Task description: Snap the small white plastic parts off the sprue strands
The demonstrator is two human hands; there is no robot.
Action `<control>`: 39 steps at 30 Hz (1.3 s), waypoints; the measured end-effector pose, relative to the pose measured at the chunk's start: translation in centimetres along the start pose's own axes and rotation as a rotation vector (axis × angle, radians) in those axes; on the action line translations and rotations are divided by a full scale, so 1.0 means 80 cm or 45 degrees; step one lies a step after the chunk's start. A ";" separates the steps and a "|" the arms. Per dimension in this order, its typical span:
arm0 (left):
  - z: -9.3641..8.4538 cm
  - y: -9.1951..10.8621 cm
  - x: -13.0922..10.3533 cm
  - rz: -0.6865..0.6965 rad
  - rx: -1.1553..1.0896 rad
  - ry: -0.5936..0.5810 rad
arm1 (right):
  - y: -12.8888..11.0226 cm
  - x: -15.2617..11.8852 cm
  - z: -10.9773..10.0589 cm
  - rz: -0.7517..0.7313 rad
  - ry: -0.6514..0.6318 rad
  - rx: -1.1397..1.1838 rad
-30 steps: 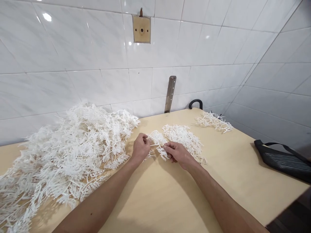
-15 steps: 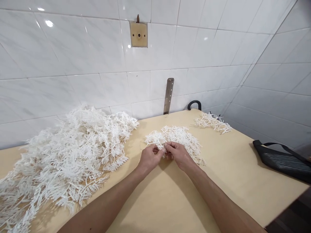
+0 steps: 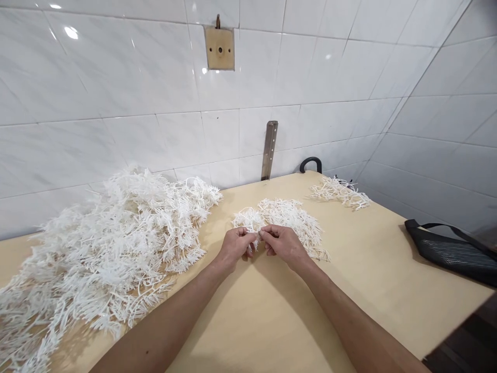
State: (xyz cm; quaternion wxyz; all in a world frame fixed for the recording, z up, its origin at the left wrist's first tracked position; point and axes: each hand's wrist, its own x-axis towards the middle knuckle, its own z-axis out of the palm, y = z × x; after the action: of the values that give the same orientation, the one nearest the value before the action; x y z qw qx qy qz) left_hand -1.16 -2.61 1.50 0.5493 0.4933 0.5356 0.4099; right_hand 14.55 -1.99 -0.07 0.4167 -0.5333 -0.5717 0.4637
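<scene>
Between my two hands is a small white plastic branch (image 3: 252, 244) with thin, twig-like tips. My left hand (image 3: 235, 245) is closed, thumb and fingers pinching the branch from the left. From the right, my right hand (image 3: 284, 242) pinches at its end, thumb against forefinger; its fingertips nearly touch those of the left. Just behind my hands lies a small clump of white sprigs (image 3: 247, 216). A larger heap of white sprigs (image 3: 291, 220) spreads beside it, partly covered by my right hand.
A big pile of white branches (image 3: 128, 243) covers the left of the tan table (image 3: 248, 331). Some bare white stems (image 3: 341, 194) lie at the back right, near a black curved handle (image 3: 310, 165). A black mesh bag (image 3: 450, 251) rests on the right edge. Behind stands a tiled wall (image 3: 155, 72).
The branch has turned, its tips now pointing down between my hands. My fingers have shifted their grip on it, and the right fingertips have drawn slightly away. The view has tilted a little.
</scene>
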 end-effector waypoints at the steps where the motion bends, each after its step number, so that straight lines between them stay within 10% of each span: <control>1: 0.001 -0.001 0.001 0.013 0.018 0.022 | 0.001 0.001 0.001 0.003 -0.005 0.009; 39: 0.000 -0.020 0.011 0.337 0.358 0.123 | -0.001 -0.003 0.006 -0.127 0.008 -0.169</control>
State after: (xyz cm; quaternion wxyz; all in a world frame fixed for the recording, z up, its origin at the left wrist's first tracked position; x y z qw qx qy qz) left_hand -1.21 -2.00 -0.26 0.3900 0.6111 0.5437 0.4230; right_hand 14.08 -2.31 -0.06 0.4048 -0.5319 -0.6258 0.4019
